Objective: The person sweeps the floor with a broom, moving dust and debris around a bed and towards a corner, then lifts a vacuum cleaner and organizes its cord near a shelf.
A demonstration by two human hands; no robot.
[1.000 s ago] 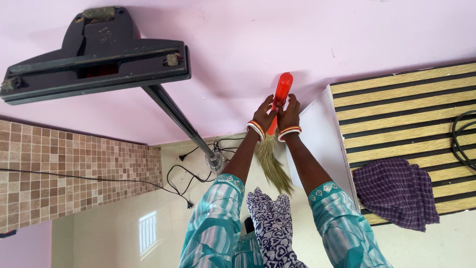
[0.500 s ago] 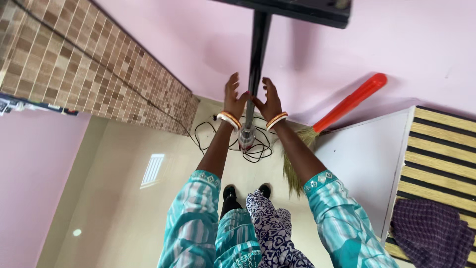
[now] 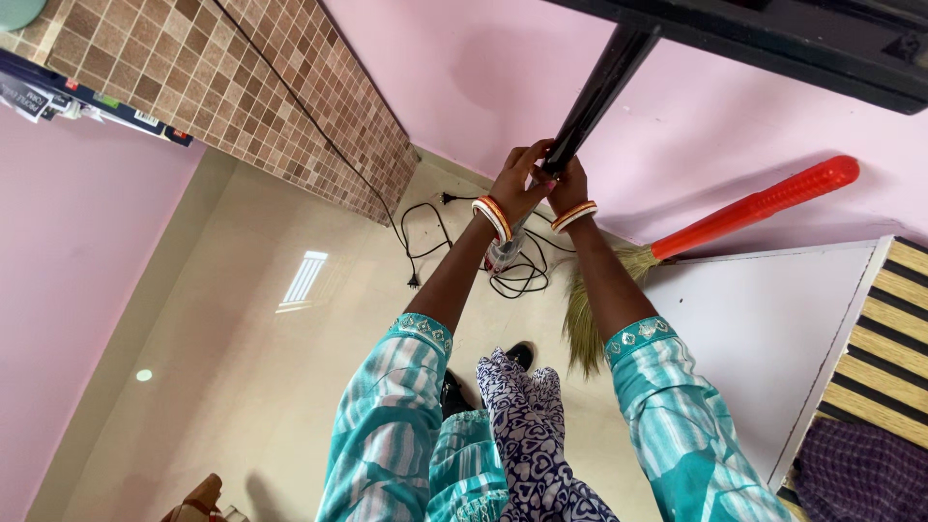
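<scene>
Black metal pole (image 3: 592,101) runs as one long axis from the lower centre of the view up and to the right, where it meets a flat black base (image 3: 773,39) at the top edge. Both hands close on the pole at about its mid-length: the left hand (image 3: 517,179) wraps it from the left side, the right hand (image 3: 572,184) from the right, fingers curled fully round the shaft, the two hands touching. Neither hand is clearly nearer the base. Below the grip the pole's lower end, pale and partly hidden by the wrists, points toward a tangled black cable (image 3: 512,275) on the tiled floor (image 3: 242,367). A broom with a red handle (image 3: 754,208) leans on the pink wall (image 3: 503,68) just right of the right forearm, apart from both hands.
</scene>
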